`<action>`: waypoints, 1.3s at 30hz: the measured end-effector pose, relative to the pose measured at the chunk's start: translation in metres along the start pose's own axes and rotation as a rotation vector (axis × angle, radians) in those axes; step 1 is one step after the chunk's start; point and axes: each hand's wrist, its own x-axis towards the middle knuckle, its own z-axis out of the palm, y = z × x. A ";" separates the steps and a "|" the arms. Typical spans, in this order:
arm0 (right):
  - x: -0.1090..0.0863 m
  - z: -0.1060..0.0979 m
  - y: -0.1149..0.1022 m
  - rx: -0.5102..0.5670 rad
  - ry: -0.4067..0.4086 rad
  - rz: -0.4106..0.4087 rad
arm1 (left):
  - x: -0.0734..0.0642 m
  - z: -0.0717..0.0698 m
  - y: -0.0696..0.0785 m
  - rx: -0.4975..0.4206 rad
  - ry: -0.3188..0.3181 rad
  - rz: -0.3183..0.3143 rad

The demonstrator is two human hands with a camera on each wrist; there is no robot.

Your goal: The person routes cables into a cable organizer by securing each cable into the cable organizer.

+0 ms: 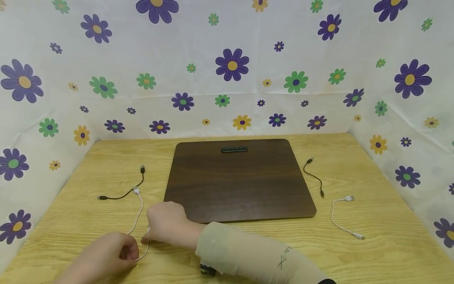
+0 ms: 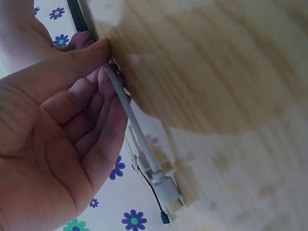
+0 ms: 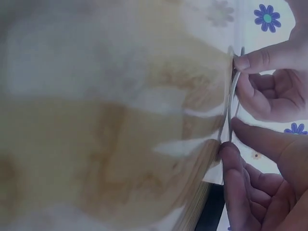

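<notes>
A white USB cable [image 1: 141, 208] lies in a bend at the left of the table, one plug [image 1: 136, 191] touching or overlapping a black cable [image 1: 120, 195]. My left hand [image 1: 108, 252] pinches the white cable between thumb and fingers near the front of the table. Just to its right, my right hand [image 1: 168, 221] pinches the same cable farther along, beside the near left corner of a dark board. In the left wrist view a plug [image 2: 166, 188] shows beyond the pinching fingers. Both hands [image 3: 269, 168] hold the cable low over the wood in the right wrist view.
The dark brown board [image 1: 237, 181] lies in the middle, with a slim dark bar [image 1: 234, 149] near its far edge. To its right are a short black cable [image 1: 315, 176] and another white cable [image 1: 335, 217]. Flower-printed cloth [image 1: 198, 51] encloses the wooden table [image 1: 269, 244].
</notes>
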 end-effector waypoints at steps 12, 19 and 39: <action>-0.005 0.001 0.003 -0.005 0.007 -0.002 | 0.010 0.006 0.006 -0.058 -0.011 0.015; -0.010 -0.002 0.010 0.165 -0.016 0.001 | 0.013 0.005 0.008 -0.080 -0.029 0.009; -0.013 -0.005 0.031 0.717 -0.107 0.013 | 0.020 0.010 0.009 -0.128 0.036 0.168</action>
